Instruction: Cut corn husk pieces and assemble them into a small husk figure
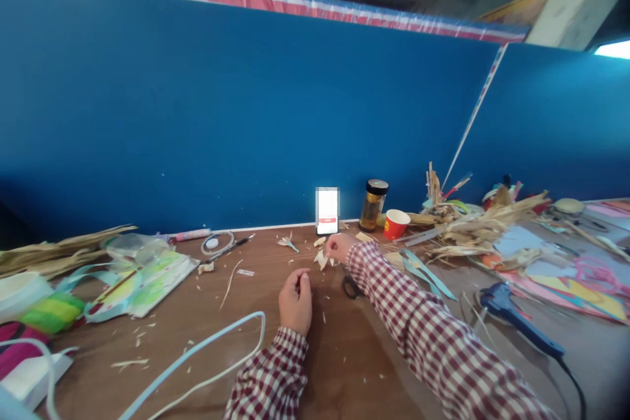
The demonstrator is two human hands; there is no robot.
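Observation:
My right hand (339, 248) reaches forward over the table, its fingers pinched together. Pale petal-shaped husk pieces (321, 259) lie right beside and below its fingertips; whether one is in the pinch I cannot make out. Closer to me, my left hand (295, 302) hovers with its fingers loosely curled and the thumb on top, and nothing shows in it. A phone (327, 211) with a lit screen leans upright against the blue partition, behind my right hand. Black-handled scissors (351, 287) lie by my right wrist, partly covered by the sleeve.
A dark-lidded jar (374, 205) and a red paper cup (396, 224) stand behind my right arm. Dry husks (492, 220) pile up at the right, near a blue glue gun (522, 321). Light-blue tubing (197, 349) loops in front at the left. Scraps dot the brown table (191, 315).

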